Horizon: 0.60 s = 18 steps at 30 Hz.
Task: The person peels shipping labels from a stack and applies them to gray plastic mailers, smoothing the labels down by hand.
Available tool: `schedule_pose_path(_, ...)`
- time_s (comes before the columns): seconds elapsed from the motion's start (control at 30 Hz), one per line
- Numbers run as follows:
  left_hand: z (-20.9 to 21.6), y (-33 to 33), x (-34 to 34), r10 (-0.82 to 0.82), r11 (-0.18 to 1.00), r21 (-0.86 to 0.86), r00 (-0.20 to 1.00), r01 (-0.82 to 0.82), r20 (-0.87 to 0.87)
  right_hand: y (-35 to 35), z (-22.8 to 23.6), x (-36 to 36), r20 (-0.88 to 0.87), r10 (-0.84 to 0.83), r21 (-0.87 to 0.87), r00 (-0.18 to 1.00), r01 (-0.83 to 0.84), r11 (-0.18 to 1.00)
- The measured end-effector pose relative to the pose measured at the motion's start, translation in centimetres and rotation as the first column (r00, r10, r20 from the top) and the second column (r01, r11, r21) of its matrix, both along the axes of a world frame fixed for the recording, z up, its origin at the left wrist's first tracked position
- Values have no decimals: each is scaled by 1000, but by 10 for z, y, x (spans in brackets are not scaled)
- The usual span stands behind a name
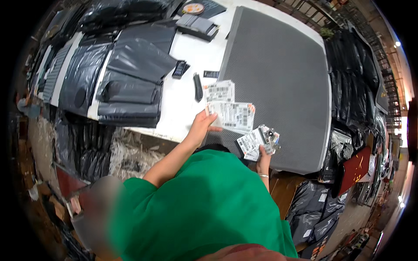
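Observation:
My left hand [201, 126] is closed on a fan of white shipping labels [235, 116] with printed barcodes, thumb on top. Another white label [220, 91] sticks out past the far edge of that fan. To the right, my right hand [263, 162] grips a smaller bunch of shipping labels [250, 144] near its fingertips. Over that bunch lies a small shiny grey thing [270, 133] that I cannot make out. Both bunches are above the near left part of a large dark grey textured panel [283, 65].
A black box cutter [198, 87] lies on the white table [180, 108], left of the labels. Stacks of dark plastic mailing bags [130, 82] cover the left side. Beyond stands a grey box [197, 27]. More black bags [352, 65] are piled right of the panel, near a red stool [355, 170].

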<state>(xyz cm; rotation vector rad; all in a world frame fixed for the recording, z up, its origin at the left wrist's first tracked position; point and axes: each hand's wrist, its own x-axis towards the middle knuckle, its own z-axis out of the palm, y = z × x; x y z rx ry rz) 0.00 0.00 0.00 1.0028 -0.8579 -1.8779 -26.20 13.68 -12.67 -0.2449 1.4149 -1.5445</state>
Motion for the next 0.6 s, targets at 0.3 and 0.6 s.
schedule_pose_path(0.3,-2,0,9,20,1000,8,1000,-20,-20,-48,54,-3,-134,-2,-26,991,-1,1000)
schedule_pose_path(0.6,-13,-1,11,70,996,47,998,-70,10,-60,67,-4,-101,87,38,991,-84,996)
